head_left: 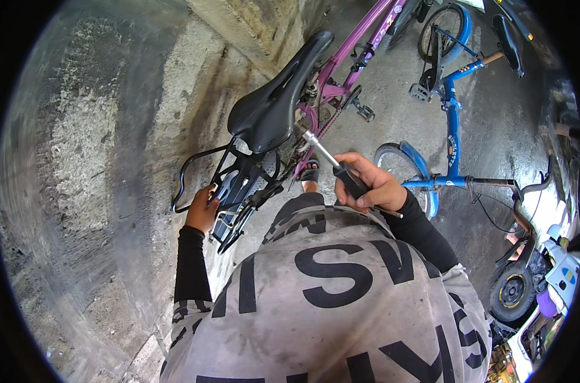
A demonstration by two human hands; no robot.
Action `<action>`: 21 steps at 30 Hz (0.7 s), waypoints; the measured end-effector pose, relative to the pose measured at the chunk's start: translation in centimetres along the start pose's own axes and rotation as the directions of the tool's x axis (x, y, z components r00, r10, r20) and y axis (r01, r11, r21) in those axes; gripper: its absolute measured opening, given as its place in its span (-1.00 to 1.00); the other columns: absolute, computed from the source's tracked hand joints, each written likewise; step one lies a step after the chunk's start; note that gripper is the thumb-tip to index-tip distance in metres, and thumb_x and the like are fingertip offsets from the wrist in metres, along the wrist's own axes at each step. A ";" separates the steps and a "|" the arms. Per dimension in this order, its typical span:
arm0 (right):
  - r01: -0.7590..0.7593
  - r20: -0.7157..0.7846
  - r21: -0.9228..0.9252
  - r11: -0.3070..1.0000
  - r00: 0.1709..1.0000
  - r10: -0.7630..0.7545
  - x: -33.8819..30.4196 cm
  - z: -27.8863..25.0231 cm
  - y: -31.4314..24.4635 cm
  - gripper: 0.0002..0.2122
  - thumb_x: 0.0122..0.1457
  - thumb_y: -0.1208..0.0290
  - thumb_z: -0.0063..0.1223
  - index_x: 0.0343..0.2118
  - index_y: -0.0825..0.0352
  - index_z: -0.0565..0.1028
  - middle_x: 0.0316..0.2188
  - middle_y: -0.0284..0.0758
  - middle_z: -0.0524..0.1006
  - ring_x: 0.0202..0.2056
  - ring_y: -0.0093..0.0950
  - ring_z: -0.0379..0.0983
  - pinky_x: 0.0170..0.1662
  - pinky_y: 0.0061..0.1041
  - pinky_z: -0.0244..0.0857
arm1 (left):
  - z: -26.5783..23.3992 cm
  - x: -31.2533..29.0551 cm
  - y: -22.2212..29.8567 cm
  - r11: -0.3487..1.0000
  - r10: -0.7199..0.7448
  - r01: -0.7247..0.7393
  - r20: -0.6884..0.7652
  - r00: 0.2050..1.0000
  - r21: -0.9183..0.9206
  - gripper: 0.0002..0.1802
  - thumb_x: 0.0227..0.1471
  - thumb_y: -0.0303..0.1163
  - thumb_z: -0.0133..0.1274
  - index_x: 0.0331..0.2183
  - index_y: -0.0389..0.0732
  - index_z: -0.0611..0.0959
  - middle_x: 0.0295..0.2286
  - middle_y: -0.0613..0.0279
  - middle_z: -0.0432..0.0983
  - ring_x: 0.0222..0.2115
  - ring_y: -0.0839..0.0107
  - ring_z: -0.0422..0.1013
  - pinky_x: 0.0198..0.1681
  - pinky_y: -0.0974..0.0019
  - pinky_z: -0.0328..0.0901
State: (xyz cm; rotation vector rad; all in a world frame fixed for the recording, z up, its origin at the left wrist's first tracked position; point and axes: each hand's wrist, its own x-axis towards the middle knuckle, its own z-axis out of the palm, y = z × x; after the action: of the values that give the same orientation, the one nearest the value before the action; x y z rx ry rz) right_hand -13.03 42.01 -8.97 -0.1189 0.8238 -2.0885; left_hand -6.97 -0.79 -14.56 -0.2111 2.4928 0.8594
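Note:
In my right hand (372,184) is a nut driver (352,181) with a black handle and a silver shaft. Its socket end points up and left, close to the purple bicycle (333,91) but apart from it. A thin, pale tip shows below that hand; I cannot make out what it is. My left hand (202,210) is closed on the outer side of the black rear rack (234,185), its fingers partly hidden by the rack. Just above the rack sits the black saddle (271,96), which covers part of the bicycle frame.
A rough, stained concrete wall (85,153) rises along the left. To the right, a blue bicycle (453,131) lies near the purple one. A small black wheel (513,291) and a light blue plastic thing (563,273) are at the lower right. My sandalled foot (310,173) is below the purple frame.

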 end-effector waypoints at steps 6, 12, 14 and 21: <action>0.012 -0.058 -0.274 0.962 0.998 -0.029 0.2 2.1 -0.9 -0.32 -0.17 0.70 -0.15 0.13 0.24 0.03 -0.39 -0.32 0.35 -0.49 -0.66 0.23 -0.43 -0.72 0.14 | -2.4 -0.2 9.2 0.948 0.317 -0.313 -0.192 0.929 0.054 -0.67 0.00 -0.48 -0.04 -0.14 -0.32 0.44 -0.20 0.02 0.40 -0.15 0.19 0.35 -0.07 0.29 0.21; 0.131 -0.108 -0.457 0.880 0.974 -0.201 1.7 5.2 -0.5 -0.54 -0.14 0.72 -0.09 -0.11 0.31 0.13 -0.41 -0.28 0.35 -0.34 -0.59 0.25 -0.26 -0.66 0.10 | 0.1 0.1 23.3 -0.124 0.303 -0.263 -0.289 0.908 -0.957 -0.49 0.06 -0.38 -0.09 0.04 -0.26 0.20 -0.15 -0.06 0.37 -0.09 0.09 0.31 0.07 0.06 0.10; 0.121 -0.126 -0.626 0.771 0.959 -0.253 2.2 6.0 -0.5 -0.62 -0.09 0.70 -0.07 -0.17 0.33 0.15 -0.42 -0.31 0.35 -0.37 -0.59 0.27 -0.28 -0.64 0.14 | 0.3 1.1 25.5 -0.357 0.276 -0.070 -0.177 0.945 -0.932 -0.55 0.09 -0.30 -0.12 -0.01 -0.24 0.25 -0.17 -0.04 0.39 -0.11 0.06 0.33 0.06 0.06 0.10; 0.235 -0.087 -0.433 0.870 0.950 -0.300 1.9 6.0 1.5 -0.72 0.04 0.52 0.02 -0.21 0.35 0.20 -0.64 -0.34 0.28 -0.69 -0.51 0.23 -0.59 -0.60 0.11 | 0.3 3.6 27.2 -0.300 0.595 0.338 0.102 0.797 -0.892 -0.57 0.14 -0.11 -0.17 -0.68 -0.04 0.19 -0.78 0.50 -0.05 -0.80 0.59 -0.14 -0.68 0.49 -0.13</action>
State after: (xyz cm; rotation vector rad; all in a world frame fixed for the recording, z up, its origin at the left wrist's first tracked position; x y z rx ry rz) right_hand -10.98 36.86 -5.62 -0.3256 1.4155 -2.1632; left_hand -18.02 20.90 -1.91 -0.0771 0.4172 2.5113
